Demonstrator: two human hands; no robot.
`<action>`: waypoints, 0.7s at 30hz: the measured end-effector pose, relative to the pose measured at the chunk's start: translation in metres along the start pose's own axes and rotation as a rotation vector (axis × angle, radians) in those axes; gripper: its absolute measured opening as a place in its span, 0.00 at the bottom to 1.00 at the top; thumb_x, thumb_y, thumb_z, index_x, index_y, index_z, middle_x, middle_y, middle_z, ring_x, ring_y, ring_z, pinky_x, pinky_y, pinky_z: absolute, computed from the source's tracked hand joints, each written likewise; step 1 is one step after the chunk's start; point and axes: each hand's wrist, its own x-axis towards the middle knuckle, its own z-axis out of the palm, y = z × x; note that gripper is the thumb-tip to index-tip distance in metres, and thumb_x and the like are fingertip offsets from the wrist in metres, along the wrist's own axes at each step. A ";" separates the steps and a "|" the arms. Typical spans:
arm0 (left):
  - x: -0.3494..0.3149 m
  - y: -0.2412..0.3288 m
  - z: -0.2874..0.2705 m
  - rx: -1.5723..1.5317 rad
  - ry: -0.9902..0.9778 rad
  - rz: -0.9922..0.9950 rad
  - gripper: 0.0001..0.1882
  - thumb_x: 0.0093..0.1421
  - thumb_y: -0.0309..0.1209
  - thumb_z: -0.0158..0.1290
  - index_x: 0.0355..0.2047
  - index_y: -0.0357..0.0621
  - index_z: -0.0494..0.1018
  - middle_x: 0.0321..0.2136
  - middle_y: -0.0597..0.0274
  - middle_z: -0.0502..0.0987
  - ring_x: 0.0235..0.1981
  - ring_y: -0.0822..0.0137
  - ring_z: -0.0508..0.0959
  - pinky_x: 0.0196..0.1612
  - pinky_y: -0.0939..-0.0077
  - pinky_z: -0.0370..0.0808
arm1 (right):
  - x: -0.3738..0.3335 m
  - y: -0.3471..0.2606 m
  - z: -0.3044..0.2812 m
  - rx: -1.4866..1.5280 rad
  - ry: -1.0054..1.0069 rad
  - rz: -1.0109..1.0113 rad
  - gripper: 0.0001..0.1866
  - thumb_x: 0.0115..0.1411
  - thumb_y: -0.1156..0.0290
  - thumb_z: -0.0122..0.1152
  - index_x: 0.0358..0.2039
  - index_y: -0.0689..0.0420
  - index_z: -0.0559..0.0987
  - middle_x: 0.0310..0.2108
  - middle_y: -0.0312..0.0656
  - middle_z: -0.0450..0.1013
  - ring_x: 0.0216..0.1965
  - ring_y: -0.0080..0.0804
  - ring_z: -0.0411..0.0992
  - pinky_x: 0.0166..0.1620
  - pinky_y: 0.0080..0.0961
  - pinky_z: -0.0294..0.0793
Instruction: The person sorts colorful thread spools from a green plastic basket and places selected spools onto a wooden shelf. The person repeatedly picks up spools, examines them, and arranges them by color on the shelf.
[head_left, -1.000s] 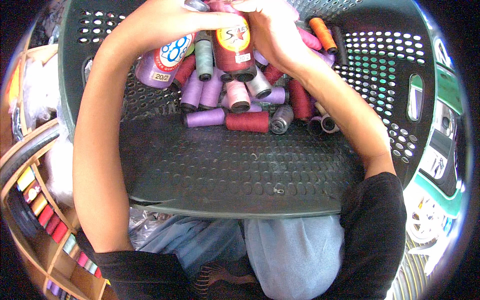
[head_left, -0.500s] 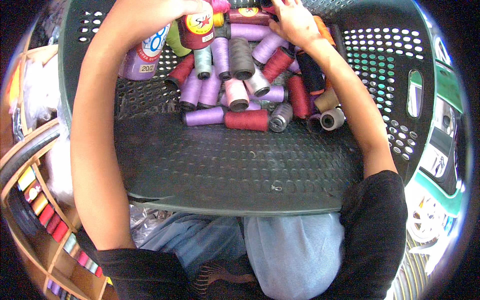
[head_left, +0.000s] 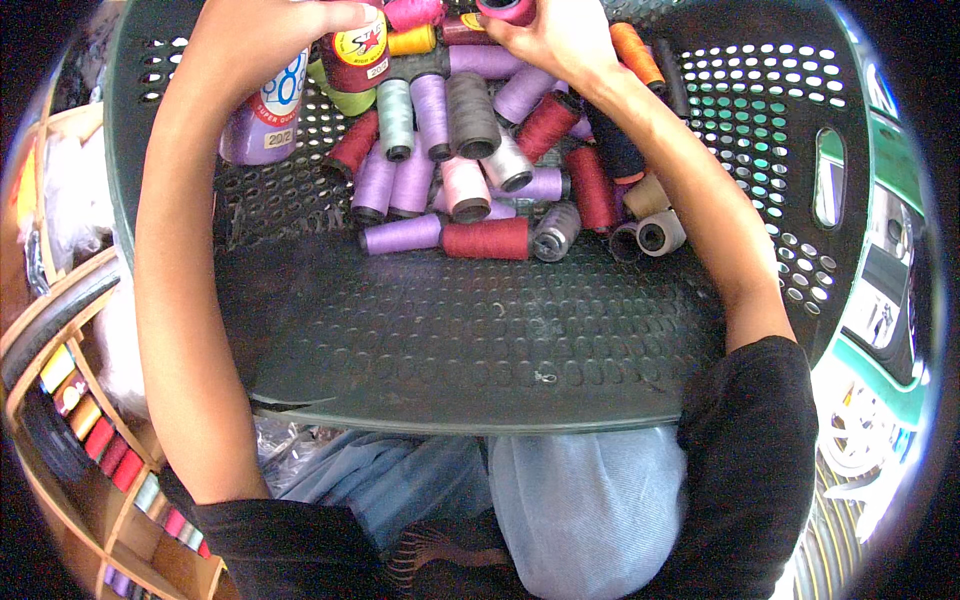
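In a black perforated plastic basket (head_left: 480, 340) lies a heap of sewing thread spools. My left hand (head_left: 275, 25) is at the far left of the heap, its thumb closed over a dark red labelled thread spool (head_left: 350, 70); most of its fingers are hidden. A purple labelled spool (head_left: 250, 135) shows below that wrist. At the far middle, my right hand (head_left: 560, 38) grips a dark red thread spool (head_left: 510, 10) between thumb and fingers, its hollow end upward. A magenta spool (head_left: 412, 12) and a yellow spool (head_left: 410, 40) sit between my hands.
Purple (head_left: 433, 110), grey (head_left: 470, 110), pale green (head_left: 395, 120) and red spools (head_left: 487, 239) fill the basket's far half. Its near rim (head_left: 480, 428) rests by my knees. A wooden rack (head_left: 120, 520) with coloured spools stands at left.
My right hand has moved left and nearer and now shows a dark red spool in its grip. My left hand and its dark red spool have shifted slightly left.
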 end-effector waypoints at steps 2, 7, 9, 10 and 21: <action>0.003 -0.004 -0.003 -0.017 -0.047 -0.001 0.25 0.41 0.38 0.75 0.35 0.31 0.82 0.30 0.49 0.83 0.34 0.60 0.83 0.42 0.68 0.77 | 0.004 -0.015 0.004 0.203 0.010 0.109 0.26 0.50 0.62 0.75 0.46 0.61 0.78 0.38 0.52 0.76 0.41 0.50 0.77 0.47 0.41 0.78; -0.016 0.011 -0.003 0.081 0.074 0.126 0.23 0.41 0.36 0.75 0.33 0.32 0.81 0.28 0.52 0.82 0.32 0.63 0.81 0.40 0.69 0.77 | 0.003 -0.013 0.022 0.465 -0.291 0.255 0.29 0.53 0.59 0.76 0.50 0.62 0.76 0.40 0.56 0.80 0.40 0.49 0.81 0.48 0.37 0.80; -0.022 0.017 -0.001 0.112 0.129 0.164 0.24 0.41 0.36 0.75 0.33 0.32 0.81 0.28 0.52 0.82 0.31 0.63 0.81 0.40 0.69 0.77 | -0.005 0.001 0.030 0.226 -0.270 0.066 0.31 0.52 0.61 0.74 0.52 0.63 0.75 0.45 0.57 0.77 0.47 0.53 0.78 0.53 0.42 0.78; -0.020 0.016 0.002 0.089 0.129 0.147 0.24 0.41 0.36 0.75 0.33 0.32 0.81 0.28 0.52 0.82 0.31 0.63 0.81 0.40 0.69 0.77 | -0.010 0.003 0.026 0.082 -0.320 0.048 0.31 0.51 0.62 0.74 0.52 0.63 0.74 0.46 0.58 0.76 0.50 0.55 0.77 0.54 0.43 0.77; -0.015 0.014 -0.004 -0.022 0.035 0.037 0.22 0.45 0.35 0.74 0.34 0.31 0.82 0.28 0.54 0.82 0.31 0.66 0.80 0.38 0.72 0.75 | 0.000 0.029 0.019 -0.181 -0.788 0.322 0.40 0.52 0.56 0.74 0.58 0.62 0.65 0.51 0.63 0.75 0.56 0.59 0.74 0.57 0.48 0.74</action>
